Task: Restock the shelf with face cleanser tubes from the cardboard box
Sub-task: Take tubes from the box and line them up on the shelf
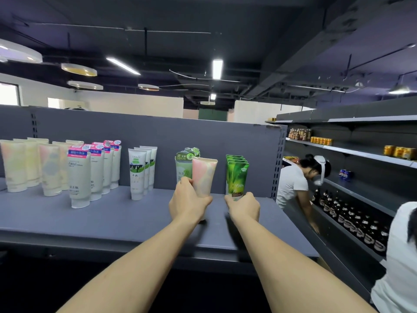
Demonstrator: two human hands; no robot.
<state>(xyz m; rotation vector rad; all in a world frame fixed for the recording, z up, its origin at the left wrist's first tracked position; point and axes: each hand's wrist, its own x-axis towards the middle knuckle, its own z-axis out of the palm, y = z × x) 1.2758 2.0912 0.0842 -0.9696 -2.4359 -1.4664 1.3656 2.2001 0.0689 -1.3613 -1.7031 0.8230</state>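
Clearly, both hands were at work on the shelf (112, 213). The left hand (188, 203) gripped a pink tube (205, 177) low on its body, fingers curled round it; the tube stood cap-down, apparently touching the shelf, just in front of a pale green row (184, 164). The right hand (244, 205) pinched the base of the front tube of the green row (237, 176), fingers curled at its cap end.

Handling, as judged: such plastic tubes were probably light, soft-walled and rather slick, and tippy when stood on a narrow cap. A hold low, near the stiffer cap end, seemed steadiest, since squeezing the middle would dent the body.

Surroundings: a cow-print row (141, 171) stood to the left, pink-labelled tubes (90, 175) and cream tubes (24, 166) farther left. The pink tube matched the cream group, well apart from where it stood, so it looked out of place. Neighbouring rows stood close and could topple if nudged. The cardboard box was not in view. Two other people (295, 184) worked at the dark shelving (361, 154) on the right.
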